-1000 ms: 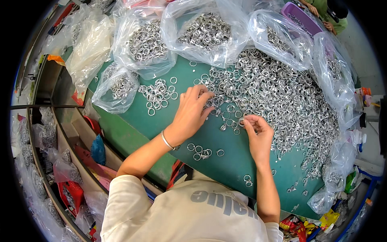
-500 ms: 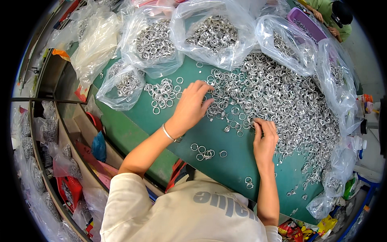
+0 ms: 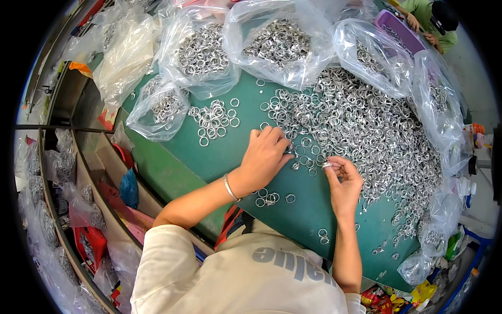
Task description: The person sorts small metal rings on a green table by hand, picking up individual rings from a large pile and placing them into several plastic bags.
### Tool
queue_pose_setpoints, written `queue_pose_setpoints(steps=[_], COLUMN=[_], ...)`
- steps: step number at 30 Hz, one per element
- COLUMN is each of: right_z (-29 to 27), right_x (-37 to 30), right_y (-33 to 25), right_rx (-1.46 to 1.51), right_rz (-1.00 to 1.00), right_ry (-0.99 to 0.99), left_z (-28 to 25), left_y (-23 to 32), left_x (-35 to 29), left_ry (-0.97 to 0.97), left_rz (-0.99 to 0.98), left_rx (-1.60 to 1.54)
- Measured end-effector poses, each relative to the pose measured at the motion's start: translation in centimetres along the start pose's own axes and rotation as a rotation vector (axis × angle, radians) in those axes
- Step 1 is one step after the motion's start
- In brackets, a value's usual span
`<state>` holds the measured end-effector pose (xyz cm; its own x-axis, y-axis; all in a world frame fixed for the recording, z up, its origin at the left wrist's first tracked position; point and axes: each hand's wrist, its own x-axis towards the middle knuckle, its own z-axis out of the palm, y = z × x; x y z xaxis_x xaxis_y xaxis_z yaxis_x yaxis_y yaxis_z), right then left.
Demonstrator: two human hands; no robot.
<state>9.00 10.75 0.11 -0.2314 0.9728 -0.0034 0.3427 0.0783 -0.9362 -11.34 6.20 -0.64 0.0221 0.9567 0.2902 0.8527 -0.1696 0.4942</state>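
A large heap of silvery metal rings [image 3: 366, 123] covers the right half of the green tabletop [image 3: 209, 162]. My right hand [image 3: 345, 186] pinches a ring [image 3: 327, 165] between thumb and fingertips at the heap's near edge. With fingers bent and tips close together, my left hand [image 3: 264, 159] reaches to the heap's near left edge; what lies between its thumb and fingers is too small to make out. A small group of plain rings [image 3: 213, 121] lies left of the heap. Several more rings [image 3: 266, 198] are in front of my left hand.
Clear plastic bags of rings, among them an open bag [image 3: 280, 73] and a smaller bag [image 3: 141, 118], line the table's far side. A purple bin [image 3: 400, 31] stands far right near another person [image 3: 438, 23]. Shelves [image 3: 99, 172] with bagged rings are at the left.
My left hand has moved nearer and slightly right, and its fingers have drawn together. My right hand has tilted a little, showing the ring at its fingertips.
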Motion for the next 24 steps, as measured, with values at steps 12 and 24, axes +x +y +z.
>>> queue_pose_setpoints(steps=[12,24], right_z=[0.6,0.1], right_x=[-1.7,0.3], right_y=[-1.3,-1.5], right_rx=[0.522,0.405], right_rz=[0.187,0.233], right_ry=[-0.21,-0.206], left_z=[-0.7,-1.2], left_y=[1.7,1.6], left_x=[-0.2,-1.2], left_ry=[-0.267,-0.31], left_rz=[-0.589,-0.654], left_rx=[-1.113,-1.342])
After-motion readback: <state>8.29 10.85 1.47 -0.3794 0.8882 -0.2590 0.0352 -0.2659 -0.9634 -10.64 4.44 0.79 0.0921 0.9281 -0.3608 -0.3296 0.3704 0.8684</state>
